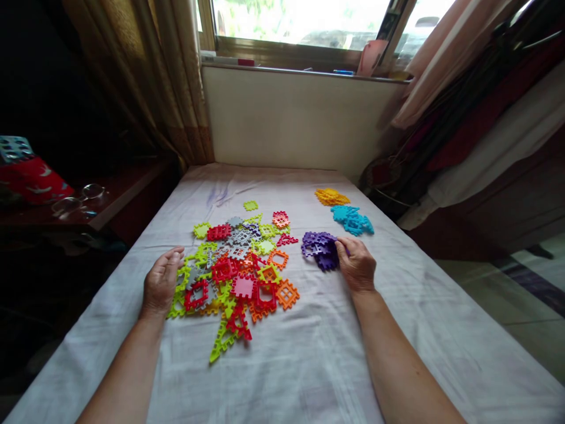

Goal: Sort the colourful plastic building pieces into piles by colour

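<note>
A mixed pile of flat plastic interlocking building pieces with notched edges, such as the pink-red square, lies on the sheet left of centre. Red, lime, grey and orange ones overlap there. My left hand rests at the pile's left edge, fingers loosely bent and apart from the thumb, with nothing visible in it. To the right, purple pieces form a small heap. My right hand is at that heap's right edge, its thumb and fingers closed on a purple piece that they partly hide.
Beyond the purple heap lie blue pieces and yellow pieces. A lone lime square sits behind the mixed pile. Glasses and a red pouch are on a dark cabinet at left. Clothes hang at right.
</note>
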`<state>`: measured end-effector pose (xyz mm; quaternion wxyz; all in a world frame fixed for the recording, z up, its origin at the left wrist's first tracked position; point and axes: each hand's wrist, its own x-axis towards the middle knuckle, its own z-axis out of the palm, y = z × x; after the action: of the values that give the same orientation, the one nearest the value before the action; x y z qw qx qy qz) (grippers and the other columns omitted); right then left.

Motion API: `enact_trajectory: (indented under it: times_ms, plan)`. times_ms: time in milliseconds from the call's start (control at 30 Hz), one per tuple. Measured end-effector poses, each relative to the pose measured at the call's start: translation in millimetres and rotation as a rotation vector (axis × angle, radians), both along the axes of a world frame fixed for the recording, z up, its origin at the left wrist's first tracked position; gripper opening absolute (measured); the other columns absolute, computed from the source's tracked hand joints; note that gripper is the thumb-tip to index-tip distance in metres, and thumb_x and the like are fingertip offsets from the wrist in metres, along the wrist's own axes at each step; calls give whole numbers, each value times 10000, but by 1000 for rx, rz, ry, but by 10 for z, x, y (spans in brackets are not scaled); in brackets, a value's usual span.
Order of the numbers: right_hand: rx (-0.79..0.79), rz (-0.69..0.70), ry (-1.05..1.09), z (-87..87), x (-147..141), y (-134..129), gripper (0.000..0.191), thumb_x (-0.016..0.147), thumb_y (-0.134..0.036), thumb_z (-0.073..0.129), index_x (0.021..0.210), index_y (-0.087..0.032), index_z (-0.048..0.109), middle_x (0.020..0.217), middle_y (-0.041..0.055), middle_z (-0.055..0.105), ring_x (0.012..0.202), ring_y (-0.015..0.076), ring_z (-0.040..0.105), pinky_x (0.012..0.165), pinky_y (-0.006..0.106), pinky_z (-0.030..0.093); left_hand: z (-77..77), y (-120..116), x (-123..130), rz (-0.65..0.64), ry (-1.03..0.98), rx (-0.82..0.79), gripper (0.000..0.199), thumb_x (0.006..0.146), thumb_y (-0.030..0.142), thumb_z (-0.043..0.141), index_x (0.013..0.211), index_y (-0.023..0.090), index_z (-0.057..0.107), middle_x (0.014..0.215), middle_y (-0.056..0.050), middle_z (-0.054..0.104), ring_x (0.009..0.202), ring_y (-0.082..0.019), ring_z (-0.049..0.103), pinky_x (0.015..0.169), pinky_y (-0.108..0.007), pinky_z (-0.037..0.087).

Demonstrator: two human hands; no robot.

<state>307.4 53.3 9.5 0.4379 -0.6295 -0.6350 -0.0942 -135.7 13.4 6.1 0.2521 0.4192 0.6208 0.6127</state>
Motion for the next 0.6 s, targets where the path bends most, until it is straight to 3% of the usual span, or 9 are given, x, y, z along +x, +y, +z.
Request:
enact_trajectory:
  times_ms: [167, 333, 467, 600]
  plan:
    - [-10, -55, -87, -55, -42, -24, 319, 932, -394, 486, 961, -214, 748, 1018, 114, 739, 968, 257, 650, 904, 389, 501, -3, 2, -4, 8, -5, -4, 562, 736, 664, 623, 1036, 193, 683, 1138, -95, 695, 1076, -257, 653, 969, -414, 522]
    - [-33, -94, -142, 13, -141, -49, 305, 908, -364, 500, 954, -207, 757, 1019, 123, 731, 955, 279, 613, 899, 418, 474, -7, 6, -7, 25, 15, -22, 569, 741, 662, 607, 1046, 188, 682, 1098, -96, 707, 1037, -253, 667, 953, -416, 532]
    - [-96, 24, -177, 147, -428, 0, 297, 918, -322, 492, 981, -217, 763, 1064, 115, 724, 996, 272, 602, 919, 411, 453, -14, 6, -12, 24, 29, -27, 582, 747, 662, 598, 1072, 186, 681, 1039, -86, 716, 1008, -246, 677, 939, -410, 540]
    - [-240, 243, -254, 320, -965, 166, 279, 930, -303, 502, 1048, -245, 748, 1131, 86, 718, 1049, 256, 594, 957, 388, 424, -8, 0, -9, 24, 39, -27, 574, 748, 665, 592, 1062, 193, 683, 1073, -92, 716, 970, -238, 680, 930, -409, 541]
